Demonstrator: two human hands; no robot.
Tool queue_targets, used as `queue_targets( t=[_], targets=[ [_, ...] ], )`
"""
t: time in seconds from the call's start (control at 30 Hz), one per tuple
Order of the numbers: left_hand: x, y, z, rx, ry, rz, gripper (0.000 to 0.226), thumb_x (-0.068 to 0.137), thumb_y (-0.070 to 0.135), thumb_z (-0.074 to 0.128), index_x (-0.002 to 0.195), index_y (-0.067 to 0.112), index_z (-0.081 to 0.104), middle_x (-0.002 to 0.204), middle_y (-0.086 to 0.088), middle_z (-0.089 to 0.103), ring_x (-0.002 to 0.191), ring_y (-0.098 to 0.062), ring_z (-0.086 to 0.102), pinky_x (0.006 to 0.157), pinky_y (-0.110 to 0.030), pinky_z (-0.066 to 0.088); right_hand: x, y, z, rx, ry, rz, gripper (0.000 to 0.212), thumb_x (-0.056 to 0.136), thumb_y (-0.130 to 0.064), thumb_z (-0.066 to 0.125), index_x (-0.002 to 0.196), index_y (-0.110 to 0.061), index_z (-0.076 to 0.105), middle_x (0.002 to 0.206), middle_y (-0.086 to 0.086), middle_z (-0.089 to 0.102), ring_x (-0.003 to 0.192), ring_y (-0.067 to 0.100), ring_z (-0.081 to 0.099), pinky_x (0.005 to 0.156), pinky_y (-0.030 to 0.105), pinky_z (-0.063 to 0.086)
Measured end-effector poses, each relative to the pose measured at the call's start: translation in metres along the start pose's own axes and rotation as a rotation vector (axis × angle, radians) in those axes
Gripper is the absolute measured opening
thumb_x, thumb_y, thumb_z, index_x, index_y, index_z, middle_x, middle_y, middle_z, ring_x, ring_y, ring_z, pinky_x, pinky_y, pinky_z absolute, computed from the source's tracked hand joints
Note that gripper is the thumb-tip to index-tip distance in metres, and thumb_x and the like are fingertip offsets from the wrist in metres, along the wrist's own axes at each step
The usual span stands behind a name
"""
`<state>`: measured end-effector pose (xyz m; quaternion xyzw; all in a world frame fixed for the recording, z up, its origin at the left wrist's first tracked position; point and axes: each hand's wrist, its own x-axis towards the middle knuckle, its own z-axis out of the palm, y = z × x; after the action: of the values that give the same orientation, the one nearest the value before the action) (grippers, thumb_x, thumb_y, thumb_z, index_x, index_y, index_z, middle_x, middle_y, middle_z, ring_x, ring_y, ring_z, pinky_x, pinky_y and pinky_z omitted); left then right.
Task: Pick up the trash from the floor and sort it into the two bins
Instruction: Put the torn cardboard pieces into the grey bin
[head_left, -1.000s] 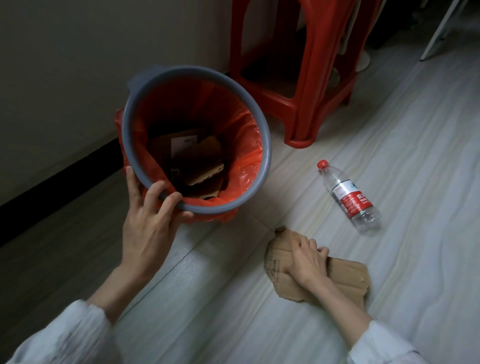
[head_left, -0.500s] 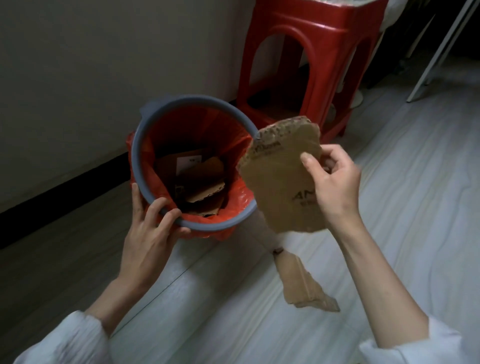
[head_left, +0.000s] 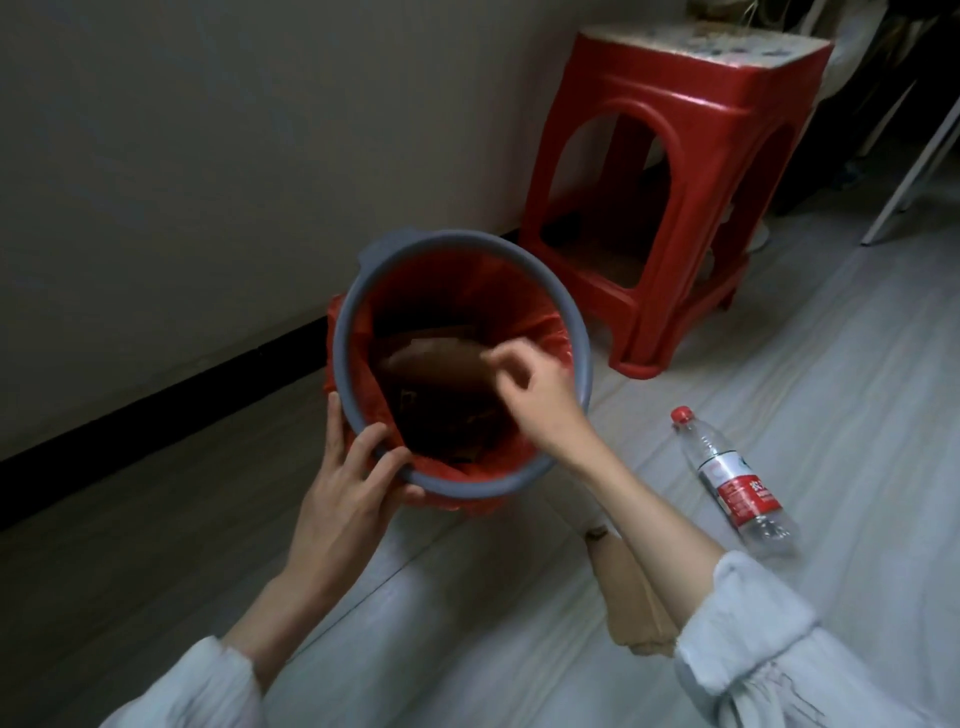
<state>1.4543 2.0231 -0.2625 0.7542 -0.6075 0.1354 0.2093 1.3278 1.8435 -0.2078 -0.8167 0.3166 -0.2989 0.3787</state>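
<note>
Firmly, the near rim of the round grey plastic bin (head_left: 576, 332) is gripped by the left hand (head_left: 348, 483), with the thumb hooked over the smooth rim at about seven o'clock and the fingers curled round its outer wall. A thin, glossy red liner (head_left: 540, 312) is folded over the rim and is seen bulging in crinkles beneath it. Over the bin's mouth at about three o'clock the right hand (head_left: 535, 389) is held, its fingers loosely curled and slightly blurred; nothing can be seen between them, and the grip is read as relaxed and empty. Just to the left of those fingers a flat, rounded piece of brown cardboard (head_left: 431, 364) is seen inside the bin, lying tilted above darker scraps (head_left: 441, 436) at the bottom. On the pale, wood-grained floor (head_left: 857, 389), beneath the right forearm at five o'clock from the bin, a second piece of cardboard (head_left: 623, 597) with a torn, ragged edge is found lying flat. At four o'clock from the bin, well apart from it, a clear, ribbed plastic bottle (head_left: 732, 478) with a red cap and red label is lying on its side. A moulded red plastic stool (head_left: 691, 171) with arched cut-outs is stood at one o'clock, beside the plain matt wall (head_left: 234, 156). Soft white sleeves (head_left: 753, 654) are worn on both arms.
</note>
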Motion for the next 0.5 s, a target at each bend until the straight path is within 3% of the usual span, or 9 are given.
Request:
queue_targets(
  t=[0.07,0.1,0.17,0.23,0.33,0.4,0.5],
  targets=[
    [-0.001,-0.002,-0.002,0.001,0.003,0.009,0.043,0.088,0.045,0.04,0.103,0.011,0.06,0.121,-0.01,0.051,0.139,-0.042,0.014,0.091,-0.046,0.041,-0.012,0.021,0.013,-0.175,-0.241,0.076,0.037,0.085,0.003,0.05,0.117,-0.011,0.061,0.133,0.007,0.055,0.131,0.018,0.043,0.109,0.023,0.026],
    [-0.001,-0.003,-0.002,0.008,0.0,0.019,0.043,0.087,0.045,0.041,0.102,0.01,0.061,0.12,-0.01,0.053,0.139,-0.042,0.014,0.093,-0.046,0.038,-0.018,0.025,0.013,-0.182,-0.237,0.071,0.041,0.085,0.004,0.048,0.122,-0.011,0.059,0.136,0.008,0.053,0.133,0.019,0.04,0.108,0.019,0.023],
    [-0.003,-0.005,-0.004,0.02,-0.007,0.038,0.043,0.088,0.044,0.042,0.102,0.008,0.062,0.119,-0.012,0.055,0.139,-0.044,0.016,0.094,-0.046,0.037,-0.033,0.024,0.004,-0.106,-0.016,0.013,0.036,0.084,0.002,0.048,0.115,-0.008,0.063,0.122,0.01,0.063,0.119,0.021,0.055,0.1,0.015,0.031],
    [-0.005,-0.007,-0.005,0.024,-0.019,0.049,0.044,0.088,0.044,0.042,0.102,0.007,0.062,0.119,-0.013,0.055,0.138,-0.045,0.017,0.095,-0.048,0.036,-0.053,0.033,-0.01,-0.021,0.301,0.022,0.026,0.084,-0.009,0.048,0.1,-0.013,0.068,0.096,0.006,0.071,0.091,0.02,0.067,0.085,0.023,0.046],
    [-0.007,-0.006,-0.005,0.02,-0.035,0.06,0.045,0.088,0.044,0.042,0.103,0.007,0.062,0.119,-0.014,0.055,0.139,-0.045,0.016,0.092,-0.054,0.042,-0.09,0.07,-0.025,0.09,0.584,0.373,0.015,0.084,-0.029,0.045,0.092,-0.026,0.058,0.083,0.004,0.068,0.079,0.027,0.065,0.075,0.041,0.052],
    [-0.005,-0.002,-0.006,0.019,-0.039,0.072,0.044,0.088,0.044,0.043,0.103,0.007,0.061,0.118,-0.015,0.055,0.138,-0.046,0.015,0.09,-0.055,0.044,-0.119,0.111,-0.029,-0.075,0.45,0.702,0.018,0.087,-0.025,0.049,0.101,-0.016,0.057,0.1,0.012,0.067,0.096,0.034,0.06,0.085,0.04,0.046],
    [-0.003,0.004,-0.005,0.024,-0.037,0.072,0.043,0.088,0.044,0.044,0.103,0.007,0.06,0.118,-0.015,0.054,0.138,-0.047,0.015,0.086,-0.058,0.046,-0.165,0.163,-0.024,-0.422,-0.081,0.97,0.05,0.087,-0.031,0.057,0.13,-0.01,0.043,0.133,0.016,0.048,0.124,0.033,0.043,0.1,0.04,0.037]
  ],
)
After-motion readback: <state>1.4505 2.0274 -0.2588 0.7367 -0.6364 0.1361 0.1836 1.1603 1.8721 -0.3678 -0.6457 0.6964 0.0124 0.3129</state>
